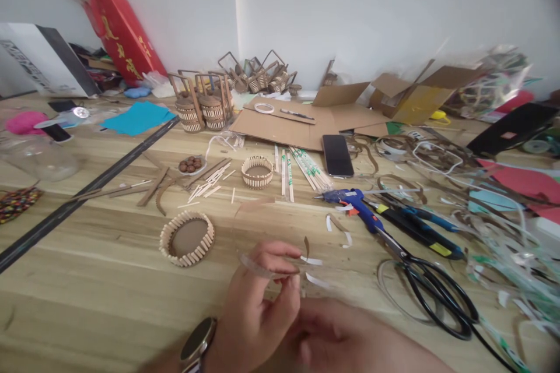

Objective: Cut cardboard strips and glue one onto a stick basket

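My left hand (262, 297), with a watch on its wrist, pinches a thin translucent strip (256, 267) between thumb and fingers; the strip curves back over the hand. My right hand (345, 335) is low and blurred, crossing close against the left one. Its fingers look curled, but their tips are hidden, so anything in them cannot be made out. Just beyond the fingertips lie white paper scraps (317, 281) and a short brown strip (307, 246). To the left sits a round tray of short wooden sticks on a brown base (187, 239); a smaller stick ring (257, 173) stands farther back.
On the right lie black scissors (431, 285), a blue glue gun (361, 204), pliers (429, 217) and tangled strips. Behind are a phone (338, 155), stick bundles (310, 169), cardboard (280, 126) and small finished baskets (190, 113). Loose sticks (212, 179) and a nut dish (191, 165) stand left.
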A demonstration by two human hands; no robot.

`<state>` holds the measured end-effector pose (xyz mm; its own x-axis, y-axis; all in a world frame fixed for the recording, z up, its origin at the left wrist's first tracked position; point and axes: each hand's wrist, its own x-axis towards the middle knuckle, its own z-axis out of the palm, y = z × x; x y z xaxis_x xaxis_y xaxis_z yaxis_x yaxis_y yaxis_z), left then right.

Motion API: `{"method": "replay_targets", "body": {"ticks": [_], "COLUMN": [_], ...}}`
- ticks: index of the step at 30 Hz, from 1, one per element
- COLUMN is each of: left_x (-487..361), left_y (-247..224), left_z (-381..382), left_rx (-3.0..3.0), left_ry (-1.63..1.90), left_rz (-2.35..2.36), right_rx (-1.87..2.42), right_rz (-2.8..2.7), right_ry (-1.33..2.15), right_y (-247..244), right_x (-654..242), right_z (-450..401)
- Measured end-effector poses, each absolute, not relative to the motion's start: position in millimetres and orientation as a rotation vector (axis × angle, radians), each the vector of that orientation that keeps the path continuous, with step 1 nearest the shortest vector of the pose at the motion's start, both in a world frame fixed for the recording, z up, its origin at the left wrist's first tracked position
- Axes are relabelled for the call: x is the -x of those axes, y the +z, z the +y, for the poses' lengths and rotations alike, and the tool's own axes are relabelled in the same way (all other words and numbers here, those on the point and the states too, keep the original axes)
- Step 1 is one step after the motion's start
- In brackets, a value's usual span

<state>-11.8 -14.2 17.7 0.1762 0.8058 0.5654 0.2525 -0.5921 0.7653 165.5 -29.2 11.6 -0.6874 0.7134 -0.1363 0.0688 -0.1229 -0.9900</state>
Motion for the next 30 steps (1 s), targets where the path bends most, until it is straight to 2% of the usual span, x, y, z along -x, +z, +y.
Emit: {"method": "replay_targets", "body": {"ticks": [2, 6, 8, 17, 23, 26, 30], "left_x": [11.4, 10.4, 10.3, 9.2, 5.1, 5.8, 6.6], "left_y": [16.9, 16.8, 17.6, 27.5, 13.1, 9.7, 14.8], "left_z": [-14.9, -15.3, -14.7, -11.1, -8.0, -5.6, -4.0], "left_rx": [-1.949, -1.949, -1.937, -1.307, -0.893, -0.873, -0.979], "left_ry": [1.417, 1.394, 1.333, 0.777, 0.607, 0.557, 0.459], "left_rz": [0.981, 0.935, 0.875, 0.579, 0.317, 0.268, 0.271], "right_rx": [1.009, 1.425, 1.425, 0.971, 0.693, 0.614, 0.727], "right_rz": [-1.611, -1.287, -1.206, -1.523, -1.685, -1.779, -1.869], "right_ry": [1.7, 0.823, 0.63, 0.845, 0.922, 0.866, 0.769], "right_y": [0.2, -26.0, -29.4, 10.3, 29.8, 29.0, 27.1], "right_x": [-168.4, -194.5, -204.5, -182.8, -184.2, -182.9, -181.3], "right_z": [-23.3, -2.0, 3.3, -18.8, -25.3, -30.4, -35.6]}}
